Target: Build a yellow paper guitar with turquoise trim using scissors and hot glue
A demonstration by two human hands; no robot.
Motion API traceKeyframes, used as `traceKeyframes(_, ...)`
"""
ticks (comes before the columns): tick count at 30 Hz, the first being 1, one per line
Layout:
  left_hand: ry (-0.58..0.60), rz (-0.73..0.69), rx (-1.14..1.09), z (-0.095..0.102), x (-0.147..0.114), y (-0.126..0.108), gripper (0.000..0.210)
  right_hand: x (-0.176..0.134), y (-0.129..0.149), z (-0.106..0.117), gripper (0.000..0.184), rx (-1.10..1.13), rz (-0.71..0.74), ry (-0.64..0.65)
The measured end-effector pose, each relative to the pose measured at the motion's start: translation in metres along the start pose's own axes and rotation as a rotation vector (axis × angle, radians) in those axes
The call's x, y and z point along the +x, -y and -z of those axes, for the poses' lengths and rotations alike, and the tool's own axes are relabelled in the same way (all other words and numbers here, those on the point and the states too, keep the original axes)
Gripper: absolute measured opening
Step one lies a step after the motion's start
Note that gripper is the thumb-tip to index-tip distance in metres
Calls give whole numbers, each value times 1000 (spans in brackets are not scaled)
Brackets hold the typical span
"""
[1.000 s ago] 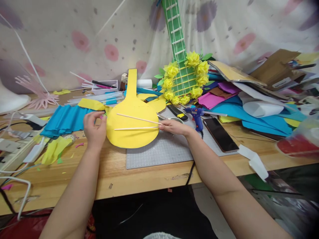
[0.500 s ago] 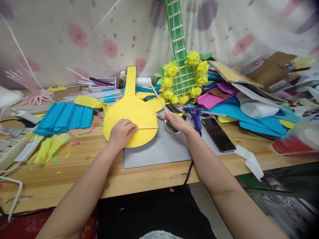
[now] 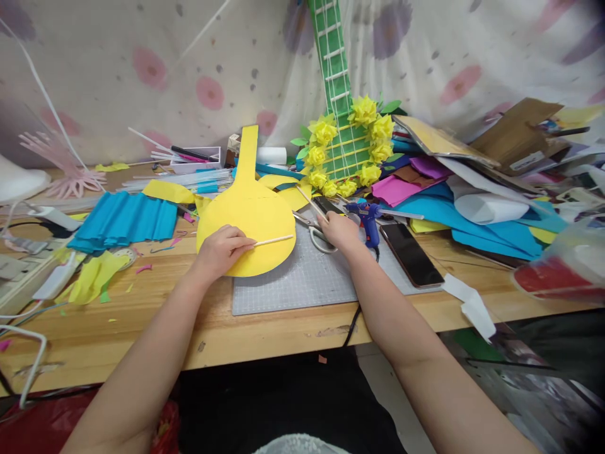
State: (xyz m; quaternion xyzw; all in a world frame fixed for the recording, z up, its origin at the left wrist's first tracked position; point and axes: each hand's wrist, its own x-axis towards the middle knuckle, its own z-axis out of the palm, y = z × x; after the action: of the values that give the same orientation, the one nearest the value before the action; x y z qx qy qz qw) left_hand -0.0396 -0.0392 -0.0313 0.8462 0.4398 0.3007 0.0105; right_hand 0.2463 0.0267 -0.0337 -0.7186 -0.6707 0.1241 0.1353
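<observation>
Your left hand sits over the left part of the yellow cutout, its grip pinched on one end of a white stick, which points right across the cutout's round body. That cutout is in front of you, left of the middle of the surface, its neck pointing away from you and its lower right edge over the grey mat.

Your right hand is just right of the cutout, its grip drawn in around a second stick that slants up and left from the fingers. The scissors lie just beside that hand; you cannot tell whether the fingers touch them. The blue glue gun is near its right side, with the phone farther right. Behind, a green guitar leans against the patterned curtain.
</observation>
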Motion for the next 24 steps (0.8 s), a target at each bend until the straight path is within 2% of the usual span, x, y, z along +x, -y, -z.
traceKeyframes(2,5,18,-35,1,0,1,26,-4,1,2,33,120,91,-199)
traceKeyframes(4,21,43,-61,2,-1,1,25,-12,9,4,28,262,297,-383)
traceKeyframes(5,30,54,-74,2,-1,1,25,-18,15,4,24,327,429,-398)
traceKeyframes(7,39,76,-102,2,-2,0,24,-28,27,2,16,427,668,-259)
traceKeyframes(9,43,98,-133,2,-3,0,20,-35,37,-4,10,445,818,-94)
traceKeyframes(12,-7,161,-184,8,-4,5,18,-37,42,-16,6,429,855,12)
traceKeyframes(14,-167,262,-186,16,-6,14,20,-34,40,-22,7,456,828,31)
traceKeyframes(16,-412,410,-155,25,-10,29,23,-31,37,-26,8,489,808,47)
traceKeyframes(18,-529,610,-220,34,-16,44,25,-29,36,-28,9,509,804,66)
traceKeyframes(21,-437,868,-578,40,-24,56,37,-28,35,-28,10,532,815,98)
traceKeyframes(22,-383,891,-679,41,-25,56,43,-28,35,-27,11,539,816,107)
traceKeyframes(24,-259,847,-789,42,-27,52,57,-28,35,-26,12,553,813,120)
